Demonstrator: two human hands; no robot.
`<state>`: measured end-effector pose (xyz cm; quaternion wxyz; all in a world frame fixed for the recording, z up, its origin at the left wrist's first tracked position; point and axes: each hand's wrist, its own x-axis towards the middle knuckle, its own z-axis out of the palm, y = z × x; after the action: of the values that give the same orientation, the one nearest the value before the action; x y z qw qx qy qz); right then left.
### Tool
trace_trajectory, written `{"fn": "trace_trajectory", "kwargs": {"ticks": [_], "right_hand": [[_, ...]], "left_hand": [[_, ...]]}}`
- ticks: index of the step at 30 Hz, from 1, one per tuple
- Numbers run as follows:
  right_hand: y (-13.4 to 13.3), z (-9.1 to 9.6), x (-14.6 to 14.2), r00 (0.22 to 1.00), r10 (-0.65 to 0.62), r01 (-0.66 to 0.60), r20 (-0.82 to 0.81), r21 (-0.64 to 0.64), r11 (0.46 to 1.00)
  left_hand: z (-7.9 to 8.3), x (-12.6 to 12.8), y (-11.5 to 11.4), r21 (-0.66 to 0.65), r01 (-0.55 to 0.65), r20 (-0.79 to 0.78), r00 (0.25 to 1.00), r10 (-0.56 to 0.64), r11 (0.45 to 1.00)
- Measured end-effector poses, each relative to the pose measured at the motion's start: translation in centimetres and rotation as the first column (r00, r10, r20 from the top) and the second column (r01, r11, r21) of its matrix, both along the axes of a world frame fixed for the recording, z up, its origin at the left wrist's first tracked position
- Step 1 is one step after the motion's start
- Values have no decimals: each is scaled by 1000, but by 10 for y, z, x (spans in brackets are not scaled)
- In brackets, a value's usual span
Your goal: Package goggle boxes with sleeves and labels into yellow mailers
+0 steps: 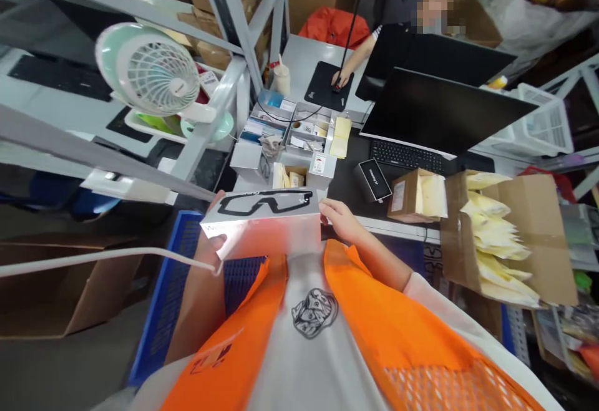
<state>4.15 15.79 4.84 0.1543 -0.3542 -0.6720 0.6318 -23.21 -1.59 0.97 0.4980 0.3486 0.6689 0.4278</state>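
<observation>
Close in front of my chest is a white box with black sport glasses printed on its top. My left hand grips its left end, thumb on the near side and most fingers hidden behind it. At the opposite end, my right hand has its curled fingers against the box edge. Just beyond the box stand a small carton with papers in it and grey boxes. A black box with a white border lies on the desk to the right.
A co-worker's hand rests on a mouse across the desk. A monitor and keyboard stand right. An open carton of padded envelopes is at far right. Left are a fan, metal frame and blue crate.
</observation>
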Motion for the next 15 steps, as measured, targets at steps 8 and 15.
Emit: {"fn": "trace_trajectory", "kwargs": {"ticks": [8, 15], "right_hand": [[-9, -28, 70, 971, -226, 170, -72, -454, 874], [-17, -30, 128, 825, -562, 500, -67, -378, 779]], "left_hand": [[-11, 21, 49, 286, 248, 53, 960, -274, 926], [-42, 64, 111, 564, 125, 268, 907, -324, 816]]}}
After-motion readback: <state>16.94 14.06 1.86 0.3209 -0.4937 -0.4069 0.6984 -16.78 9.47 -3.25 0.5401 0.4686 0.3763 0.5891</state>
